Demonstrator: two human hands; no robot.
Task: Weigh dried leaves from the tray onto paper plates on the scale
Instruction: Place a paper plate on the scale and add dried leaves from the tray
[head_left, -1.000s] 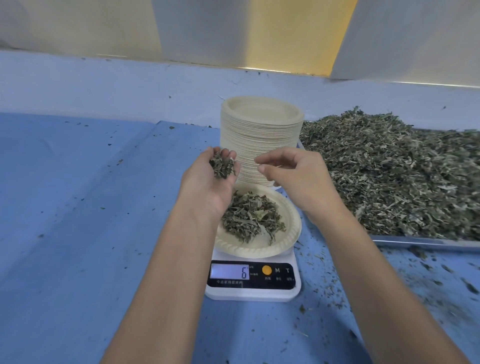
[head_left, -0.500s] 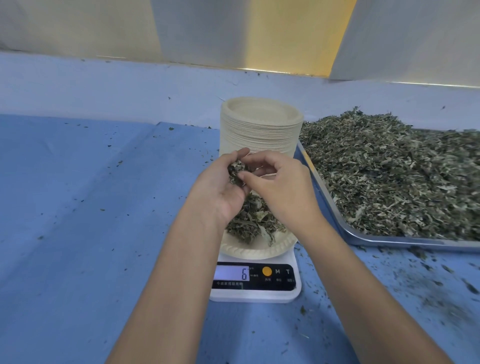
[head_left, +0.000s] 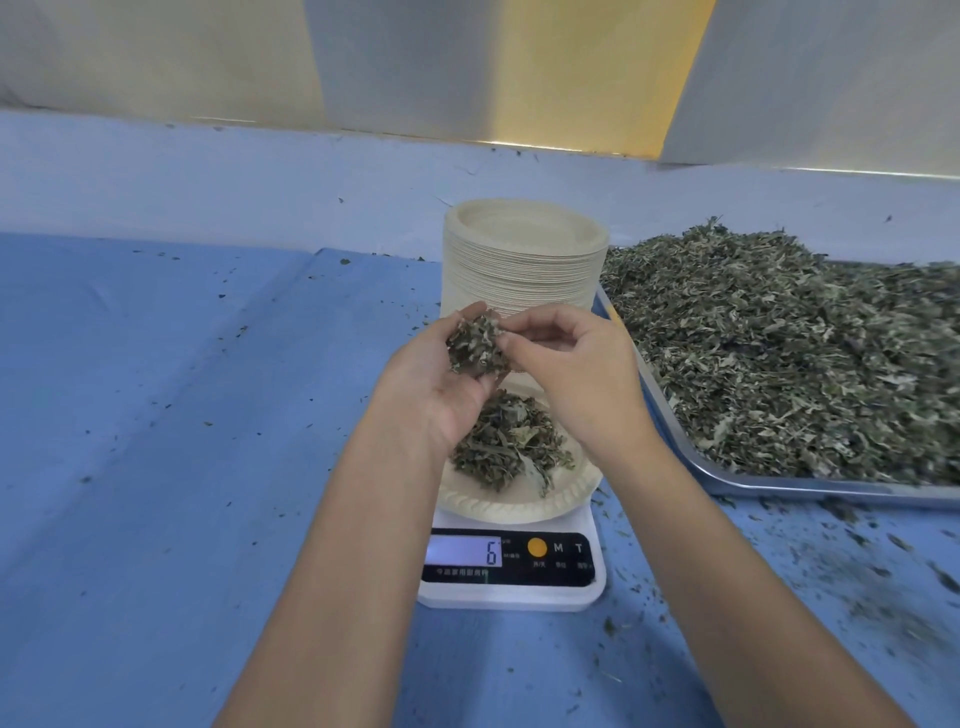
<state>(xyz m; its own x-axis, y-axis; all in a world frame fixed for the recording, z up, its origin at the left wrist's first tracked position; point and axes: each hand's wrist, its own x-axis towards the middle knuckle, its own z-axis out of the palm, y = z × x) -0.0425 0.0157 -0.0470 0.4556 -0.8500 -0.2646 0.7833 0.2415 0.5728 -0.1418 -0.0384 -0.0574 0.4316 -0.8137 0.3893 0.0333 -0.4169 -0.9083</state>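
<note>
Spreading across the left of the view, the blue cloth-covered bench (head_left: 156, 415) carries scattered dark leaf crumbs. Near the middle, the left hand (head_left: 436, 384) is raised palm up above the scale, its fingers (head_left: 470, 314) curled round a small clump of dried green leaves (head_left: 478, 348) that sits in the palm. Just to the right, the right hand (head_left: 576, 374) meets it, fingers curled, with thumb and forefinger tips pinching the clump's right edge. Below both hands, a round beige paper plate (head_left: 498, 506) with an embossed rim rests on a white digital kitchen scale (head_left: 511, 597). A loose pile of dried leaves (head_left: 504, 441) lies on the plate, and the lit display (head_left: 464, 551) reads 6. Behind the hands stands a tall stack of matching paper plates (head_left: 524, 265). At the right, just beside the stack, a shallow silver metal tray (head_left: 779, 491) holds a large heap of dried leaves (head_left: 779, 353), with more crumbs strewn on the bench in front of it.
</note>
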